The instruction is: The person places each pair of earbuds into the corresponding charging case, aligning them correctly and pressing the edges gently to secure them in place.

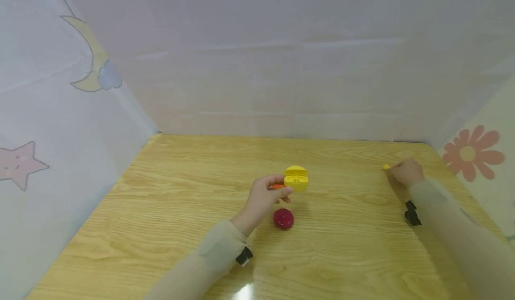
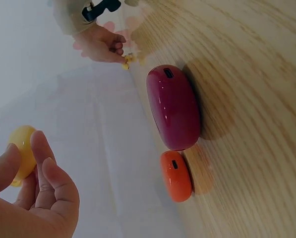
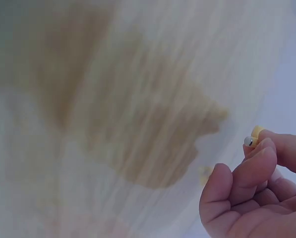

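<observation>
My left hand (image 1: 265,195) holds a yellow earbud case (image 1: 296,183) above the table, its lid raised toward the back. The inside faces the head camera, but whether earbuds sit in it is too small to tell. At the far right, my right hand (image 1: 408,173) pinches a small yellow earbud (image 3: 253,140) with a pale tip between thumb and finger. A dark red case (image 2: 174,107) lies closed on the table below my left hand. Beside it is a smaller orange case (image 2: 176,176), partly hidden behind the left fingers in the head view.
The wooden table (image 1: 181,210) has a glossy top that mirrors things. Pale printed cloth (image 1: 241,81) stands along its back and sides. A blurred yellow patch (image 3: 206,174) shows near the right fingers in the right wrist view; I cannot tell whether it is a reflection.
</observation>
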`<state>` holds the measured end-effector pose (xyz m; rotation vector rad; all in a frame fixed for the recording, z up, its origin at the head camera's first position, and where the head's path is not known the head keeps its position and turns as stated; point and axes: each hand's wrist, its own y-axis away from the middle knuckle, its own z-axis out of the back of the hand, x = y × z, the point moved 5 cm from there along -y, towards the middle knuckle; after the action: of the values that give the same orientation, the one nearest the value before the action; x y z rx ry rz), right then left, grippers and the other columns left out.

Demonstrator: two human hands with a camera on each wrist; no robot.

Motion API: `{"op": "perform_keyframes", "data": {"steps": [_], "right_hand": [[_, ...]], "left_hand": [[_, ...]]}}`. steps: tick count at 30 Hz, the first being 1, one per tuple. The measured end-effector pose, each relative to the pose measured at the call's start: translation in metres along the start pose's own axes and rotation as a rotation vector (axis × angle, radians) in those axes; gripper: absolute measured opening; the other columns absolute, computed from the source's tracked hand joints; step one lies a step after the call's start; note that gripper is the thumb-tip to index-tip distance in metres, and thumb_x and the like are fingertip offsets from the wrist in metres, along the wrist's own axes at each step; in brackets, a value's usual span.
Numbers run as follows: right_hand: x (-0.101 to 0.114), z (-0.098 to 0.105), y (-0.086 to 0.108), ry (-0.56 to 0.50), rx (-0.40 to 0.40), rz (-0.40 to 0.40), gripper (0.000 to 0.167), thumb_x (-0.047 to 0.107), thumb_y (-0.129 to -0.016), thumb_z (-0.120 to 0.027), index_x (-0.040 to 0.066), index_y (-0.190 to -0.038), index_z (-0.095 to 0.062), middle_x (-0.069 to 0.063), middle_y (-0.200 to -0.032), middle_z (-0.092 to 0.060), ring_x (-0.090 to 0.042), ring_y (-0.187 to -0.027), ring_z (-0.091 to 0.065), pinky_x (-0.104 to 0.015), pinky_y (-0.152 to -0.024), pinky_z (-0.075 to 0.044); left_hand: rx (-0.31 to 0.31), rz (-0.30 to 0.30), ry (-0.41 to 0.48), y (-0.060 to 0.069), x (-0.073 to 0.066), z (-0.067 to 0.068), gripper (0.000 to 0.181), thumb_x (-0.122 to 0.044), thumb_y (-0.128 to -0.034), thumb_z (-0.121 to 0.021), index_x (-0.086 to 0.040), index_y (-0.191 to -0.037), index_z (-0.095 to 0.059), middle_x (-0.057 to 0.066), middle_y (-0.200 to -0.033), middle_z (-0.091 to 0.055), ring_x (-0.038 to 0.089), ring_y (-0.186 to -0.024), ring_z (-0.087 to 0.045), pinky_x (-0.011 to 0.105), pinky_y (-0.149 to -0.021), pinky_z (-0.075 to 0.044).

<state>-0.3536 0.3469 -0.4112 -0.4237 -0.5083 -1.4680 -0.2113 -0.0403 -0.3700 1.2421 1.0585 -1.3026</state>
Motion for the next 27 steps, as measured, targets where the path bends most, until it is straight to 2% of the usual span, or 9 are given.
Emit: {"op": "perform_keyframes", "data": {"steps": [4,6,10,19,27], "right_hand": [[0.005,0.001,0.012,-0.094,0.042,-0.019,0.035,0.01,-0.092,-0.052,-0.024,-0.087,-0.06,-0.004,-0.062,-0.061,-0.015,-0.055,-0.051,-0.028,-0.052,-0.046],[0.007,0.001,0.018,-0.15,0.062,-0.032,0.038,0.011,-0.094,-0.052,-0.027,-0.097,-0.057,0.0,-0.065,-0.061,-0.01,-0.056,-0.053,-0.025,-0.053,-0.049],[0.013,0.003,0.027,-0.234,0.086,-0.053,0.044,0.012,-0.098,-0.05,-0.029,-0.114,-0.048,-0.004,-0.076,-0.063,-0.007,-0.062,-0.057,-0.023,-0.057,-0.053],[0.025,0.007,0.041,-0.272,0.075,-0.065,0.048,0.017,-0.1,-0.051,-0.027,-0.118,-0.048,-0.012,-0.087,-0.064,-0.008,-0.067,-0.057,-0.025,-0.062,-0.055],[0.037,0.004,0.053,-0.282,0.079,-0.07,0.048,0.02,-0.101,-0.05,-0.024,-0.119,-0.05,-0.005,-0.082,-0.064,-0.01,-0.065,-0.057,-0.025,-0.063,-0.055]], "left_hand": [[0.001,-0.001,0.01,0.002,0.0,0.001,0.036,-0.011,-0.0898,-0.069,0.002,-0.122,-0.062,0.014,-0.103,-0.069,0.015,-0.071,-0.067,0.032,-0.07,-0.052],[-0.002,0.0,0.02,0.003,0.0,0.002,0.036,-0.01,-0.0898,-0.069,0.002,-0.123,-0.062,0.014,-0.101,-0.07,0.015,-0.071,-0.067,0.033,-0.071,-0.052],[-0.011,0.01,0.03,0.004,0.0,0.003,0.036,-0.009,-0.0892,-0.07,0.003,-0.122,-0.062,0.013,-0.098,-0.07,0.014,-0.07,-0.066,0.033,-0.071,-0.052],[-0.005,-0.002,0.024,0.004,0.001,0.003,0.037,-0.01,-0.0895,-0.07,0.003,-0.123,-0.061,0.015,-0.1,-0.07,0.014,-0.07,-0.067,0.038,-0.073,-0.053],[-0.021,0.0,0.029,0.007,0.001,0.005,0.036,-0.008,-0.089,-0.07,0.004,-0.122,-0.061,0.015,-0.099,-0.07,0.013,-0.069,-0.067,0.039,-0.073,-0.054]]}}
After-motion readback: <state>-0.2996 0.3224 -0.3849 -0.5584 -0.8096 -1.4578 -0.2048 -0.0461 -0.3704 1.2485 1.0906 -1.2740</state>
